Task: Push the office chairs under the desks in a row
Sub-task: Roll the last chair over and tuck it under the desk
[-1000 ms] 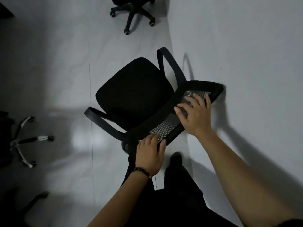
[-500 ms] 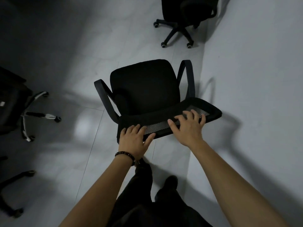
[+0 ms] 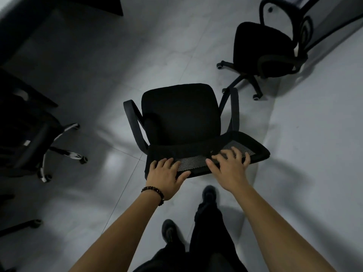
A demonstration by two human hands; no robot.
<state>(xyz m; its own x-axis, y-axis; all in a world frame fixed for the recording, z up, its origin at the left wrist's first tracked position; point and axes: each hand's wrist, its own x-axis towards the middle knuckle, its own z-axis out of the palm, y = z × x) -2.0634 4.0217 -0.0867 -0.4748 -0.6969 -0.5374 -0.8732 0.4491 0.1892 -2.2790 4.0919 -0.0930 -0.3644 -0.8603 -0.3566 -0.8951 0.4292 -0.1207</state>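
A black office chair (image 3: 179,112) with a mesh backrest and two curved armrests stands on the pale floor right in front of me, its seat pointing away. My left hand (image 3: 164,175) lies over the left part of the backrest's top edge, fingers curled over it and thumb along the rear. On the right part of the same edge sits my right hand (image 3: 229,169), fingers spread on the mesh. A dark desk (image 3: 59,4) shows at the top left.
A second black chair (image 3: 263,46) stands at the upper right beside a pale wall-like surface (image 3: 324,134). A chair with a chrome star base (image 3: 29,134) sits partly under a dark desk on the left. Another caster leg (image 3: 29,224) pokes in low left. My feet (image 3: 209,193) are just behind the chair.
The chair has swung from angled to squarely facing away and rolled forward with me. Both hands stayed on the backrest. The second chair now appears closer at the upper right.
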